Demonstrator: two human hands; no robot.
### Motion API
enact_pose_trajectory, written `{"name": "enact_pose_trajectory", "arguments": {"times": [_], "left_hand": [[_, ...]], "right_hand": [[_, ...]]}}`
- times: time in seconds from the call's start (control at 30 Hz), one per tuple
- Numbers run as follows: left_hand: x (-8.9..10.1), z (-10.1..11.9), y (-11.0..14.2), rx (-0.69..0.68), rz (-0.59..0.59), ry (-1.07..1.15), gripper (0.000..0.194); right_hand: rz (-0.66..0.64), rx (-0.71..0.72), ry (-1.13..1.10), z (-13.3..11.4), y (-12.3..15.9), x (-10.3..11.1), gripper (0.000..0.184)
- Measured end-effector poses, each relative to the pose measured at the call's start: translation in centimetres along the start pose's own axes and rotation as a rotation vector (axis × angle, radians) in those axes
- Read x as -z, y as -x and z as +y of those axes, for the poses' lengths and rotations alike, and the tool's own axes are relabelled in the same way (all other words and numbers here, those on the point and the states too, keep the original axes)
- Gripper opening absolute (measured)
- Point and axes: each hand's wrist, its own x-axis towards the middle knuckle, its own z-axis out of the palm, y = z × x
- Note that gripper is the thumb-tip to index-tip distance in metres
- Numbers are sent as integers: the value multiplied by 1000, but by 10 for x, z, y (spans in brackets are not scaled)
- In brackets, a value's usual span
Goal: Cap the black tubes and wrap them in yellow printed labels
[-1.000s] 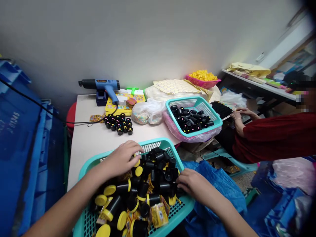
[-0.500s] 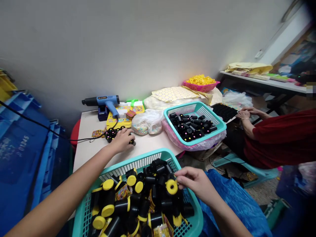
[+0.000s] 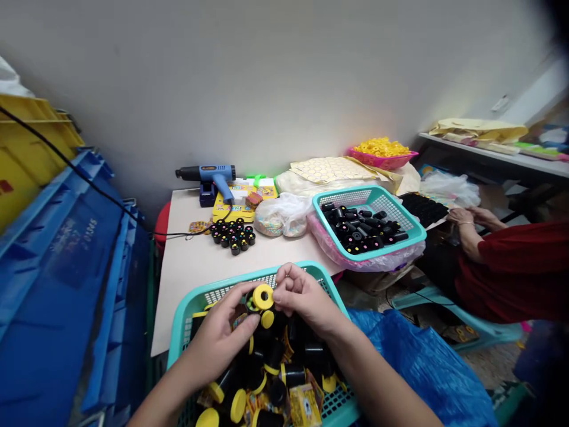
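My left hand (image 3: 211, 341) is closed around a small black cup (image 3: 249, 302) with greenish beads showing inside. Between thumb and fingers, my right hand (image 3: 306, 299) pinches a yellow ring-shaped cap (image 3: 258, 301) with a dark centre, held against the cup's mouth. Both hands are over a teal basket (image 3: 176, 323) full of black cylinders (image 3: 293, 375) with yellow caps and small printed packets (image 3: 306, 404). On the table (image 3: 182, 284) beyond stands a cluster of small black cups (image 3: 235, 234) with coloured pieces inside.
A blue heat gun (image 3: 213, 173) sits at the table's back left, its cord running left. A bag of beads (image 3: 282, 214) lies beside a second teal basket (image 3: 418, 234) of black cylinders. Blue crates (image 3: 48, 279) line the left. A co-worker's hands (image 3: 466, 222) are at the right.
My left hand went from the basket to the cup cluster and came back with a cup. My right hand lifted a yellow cap from the basket and brought it to the cup.
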Motion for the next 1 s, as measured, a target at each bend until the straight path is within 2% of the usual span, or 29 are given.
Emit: {"name": "enact_pose_trajectory", "arguments": {"times": [0.1,0.27,0.57,0.77,0.9,1.0], "left_hand": [[1,-1,9,-40,33,-52,39],[-3,-4,17,-125,43,-131,43],[-10,-11,18,-319,137,-193,46],[-10,-19,18,-568,242,-473,76],[-13,-17,16,-669,210,-435,69],[-13,-10,15,-649,187,-326,61]], "right_hand": [[-38,-6,-8,4,0,-9,37],[-16,7,-54,8,0,-19,38],[-71,-19,-52,23,-1,-22,38],[-314,-4,-54,22,-1,-35,55],[-211,87,-129,35,0,-42,47],[-202,147,-90,40,0,-38,45]]}}
